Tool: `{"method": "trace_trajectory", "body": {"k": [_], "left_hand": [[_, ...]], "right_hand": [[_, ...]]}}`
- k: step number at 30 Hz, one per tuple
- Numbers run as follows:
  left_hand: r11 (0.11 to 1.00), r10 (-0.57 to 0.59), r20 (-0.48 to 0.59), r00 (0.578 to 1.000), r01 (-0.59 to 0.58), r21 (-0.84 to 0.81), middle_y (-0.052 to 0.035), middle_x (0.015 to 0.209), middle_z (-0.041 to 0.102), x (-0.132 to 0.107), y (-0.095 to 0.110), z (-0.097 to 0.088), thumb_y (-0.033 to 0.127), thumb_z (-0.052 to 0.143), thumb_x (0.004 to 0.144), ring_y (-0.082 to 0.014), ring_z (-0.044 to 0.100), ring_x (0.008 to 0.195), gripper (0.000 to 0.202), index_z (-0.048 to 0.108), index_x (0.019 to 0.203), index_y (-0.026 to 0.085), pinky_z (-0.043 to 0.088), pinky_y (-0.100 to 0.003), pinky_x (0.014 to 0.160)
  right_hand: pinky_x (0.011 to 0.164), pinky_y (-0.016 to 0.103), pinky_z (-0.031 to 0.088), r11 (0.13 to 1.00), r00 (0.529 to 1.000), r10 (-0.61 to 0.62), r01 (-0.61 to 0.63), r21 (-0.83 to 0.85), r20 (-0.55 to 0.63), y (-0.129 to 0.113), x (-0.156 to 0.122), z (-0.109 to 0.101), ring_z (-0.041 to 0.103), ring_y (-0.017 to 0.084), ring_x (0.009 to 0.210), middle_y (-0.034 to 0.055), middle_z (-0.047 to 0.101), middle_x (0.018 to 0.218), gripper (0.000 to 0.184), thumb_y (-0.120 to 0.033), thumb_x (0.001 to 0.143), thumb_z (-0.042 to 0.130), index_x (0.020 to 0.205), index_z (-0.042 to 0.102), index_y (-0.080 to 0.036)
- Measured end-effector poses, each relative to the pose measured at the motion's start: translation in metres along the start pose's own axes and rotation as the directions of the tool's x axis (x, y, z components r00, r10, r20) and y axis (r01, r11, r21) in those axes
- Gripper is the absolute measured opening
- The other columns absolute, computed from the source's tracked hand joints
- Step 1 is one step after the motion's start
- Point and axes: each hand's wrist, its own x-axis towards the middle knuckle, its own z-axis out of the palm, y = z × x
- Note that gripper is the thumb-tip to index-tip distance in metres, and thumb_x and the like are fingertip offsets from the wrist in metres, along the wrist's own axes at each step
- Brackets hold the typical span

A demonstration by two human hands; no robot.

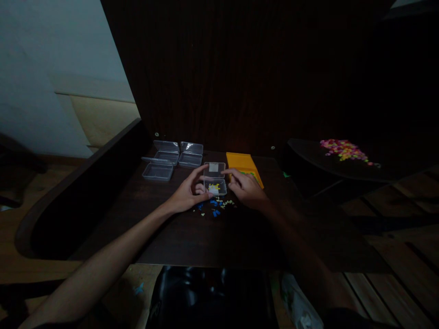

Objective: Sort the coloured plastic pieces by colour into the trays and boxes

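We hold an open clear box (214,178), yellow pieces (214,187) inside, nearer the worktop (164,237)'s back edge than its front. Our left hand (188,192) grasps the box's left side; our right hand (246,186) is at its right side, though whether it grips we cannot tell. Blue pieces (216,213) and cream pieces (226,203) lie just in front, with three other open boxes (157,172) toward the back left corner.
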Motion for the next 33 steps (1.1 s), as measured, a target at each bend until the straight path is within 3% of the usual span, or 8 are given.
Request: {"method": "trace_trajectory", "body": {"k": [2, 4, 6, 9, 13, 21, 26, 33], "left_hand": [[1.0, -0.004, -0.016, 1.0, 0.003, -0.023, -0.0133, 0.126, 0.058, 0.001, 0.0, -0.001, 0.019, 0.083, 0.069, -0.0067, 0.061, 0.073, 0.093, 0.032, 0.147, 0.026, 0.053, -0.024, 0.072], [0.998, -0.018, -0.034, 0.999, 0.016, -0.06, -0.0142, 0.127, 0.059, 0.002, 0.002, -0.002, 0.02, 0.084, 0.068, -0.0085, 0.064, 0.075, 0.095, 0.032, 0.147, 0.025, 0.055, -0.027, 0.076], [0.994, -0.037, -0.046, 0.998, 0.032, -0.103, -0.0143, 0.125, 0.061, 0.003, 0.003, -0.003, 0.022, 0.085, 0.067, -0.0111, 0.066, 0.076, 0.096, 0.032, 0.146, 0.025, 0.056, -0.031, 0.079], [0.987, -0.061, -0.049, 0.997, 0.053, -0.153, -0.0131, 0.121, 0.064, 0.003, 0.005, -0.005, 0.023, 0.086, 0.067, -0.0141, 0.069, 0.079, 0.096, 0.031, 0.146, 0.024, 0.056, -0.032, 0.079], [0.984, -0.053, -0.055, 0.997, 0.043, -0.173, -0.0124, 0.118, 0.067, 0.004, 0.005, -0.006, 0.023, 0.084, 0.07, -0.0157, 0.07, 0.081, 0.094, 0.03, 0.146, 0.024, 0.056, -0.032, 0.077], [0.976, -0.054, -0.064, 0.996, 0.039, -0.214, -0.0124, 0.108, 0.071, 0.006, 0.004, -0.007, 0.017, 0.085, 0.067, -0.0159, 0.07, 0.078, 0.109, 0.016, 0.152, 0.025, 0.056, -0.032, 0.077], [0.985, -0.07, -0.071, 0.995, 0.058, -0.163, -0.0141, 0.116, 0.069, 0.006, 0.005, -0.008, 0.02, 0.083, 0.07, -0.0158, 0.07, 0.082, 0.092, 0.033, 0.146, 0.02, 0.056, -0.032, 0.078], [0.996, 0.011, -0.073, 0.997, -0.017, -0.089, -0.0105, 0.114, 0.07, 0.006, 0.004, -0.009, 0.028, 0.083, 0.071, -0.0141, 0.069, 0.077, 0.067, 0.052, 0.128, 0.018, 0.058, -0.032, 0.076]], "right_hand": [[0.055, 0.025, 0.036, 0.985, 0.995, 0.042, -0.025, 0.173, -0.096, 0.005, 0.0, 0.001, 0.047, 0.011, 0.054, -0.0024, 0.058, 0.072, 0.042, -0.022, 0.081, 0.049, 0.123, 0.055, -0.017], [0.048, 0.023, 0.037, 0.912, 0.987, 0.115, -0.06, 0.405, -0.114, 0.01, 0.001, 0.006, 0.045, 0.008, 0.049, -0.0007, 0.061, 0.086, 0.051, -0.026, 0.08, 0.05, 0.131, 0.046, -0.019], [0.04, 0.021, 0.037, 0.779, 0.984, 0.176, -0.124, 0.615, -0.025, 0.014, 0.001, 0.013, 0.045, 0.006, 0.044, 0.0021, 0.062, 0.102, 0.059, -0.031, 0.08, 0.05, 0.136, 0.035, -0.025], [0.035, 0.02, 0.042, 0.599, 0.973, 0.191, -0.221, 0.77, 0.131, 0.017, 0.002, 0.023, 0.049, 0.005, 0.044, 0.0051, 0.057, 0.12, 0.067, -0.035, 0.077, 0.056, 0.136, 0.026, -0.032], [0.038, 0.02, 0.049, 0.481, 0.975, 0.133, -0.221, 0.849, 0.179, 0.015, 0.001, 0.032, 0.06, 0.009, 0.057, 0.0058, 0.053, 0.125, 0.075, -0.035, 0.073, 0.068, 0.135, 0.026, -0.034], [0.043, 0.02, 0.054, 0.488, 0.982, 0.099, -0.191, 0.852, 0.163, 0.014, 0.001, 0.038, 0.064, 0.013, 0.073, 0.007, 0.053, 0.126, 0.088, -0.032, 0.071, 0.077, 0.142, 0.025, -0.036], [0.042, 0.018, 0.051, 0.505, 0.983, 0.105, -0.182, 0.843, 0.149, 0.015, 0.003, 0.034, 0.061, 0.012, 0.072, 0.0071, 0.056, 0.123, 0.09, -0.03, 0.07, 0.078, 0.146, 0.03, -0.034], [0.044, 0.018, 0.05, 0.542, 0.992, 0.083, -0.126, 0.831, 0.097, 0.016, 0.009, 0.028, 0.056, 0.011, 0.07, 0.0042, 0.061, 0.113, 0.069, -0.031, 0.07, 0.079, 0.128, 0.043, -0.03]]}}
